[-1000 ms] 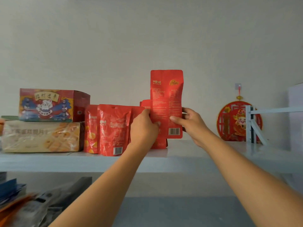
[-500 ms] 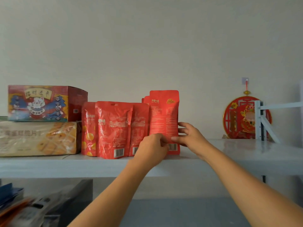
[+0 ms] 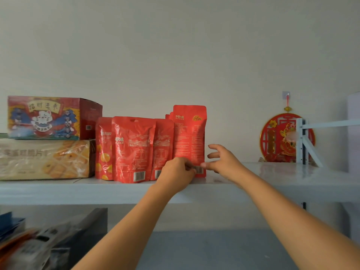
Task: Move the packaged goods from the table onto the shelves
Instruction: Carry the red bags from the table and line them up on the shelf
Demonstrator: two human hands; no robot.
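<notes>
Red pouch (image 3: 190, 141) stands on the shelf (image 3: 282, 178) ending the row (image 3: 134, 149), left hand (image 3: 176, 172) pinching its base, right hand (image 3: 224, 159) spread beside it; letting go gently should keep it upright.

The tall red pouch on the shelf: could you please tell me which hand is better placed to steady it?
Left, probably. The left hand pinches the tall red pouch at its lower edge by the barcode; the right hand is spread open beside it, with at most its thumb touching.
</notes>
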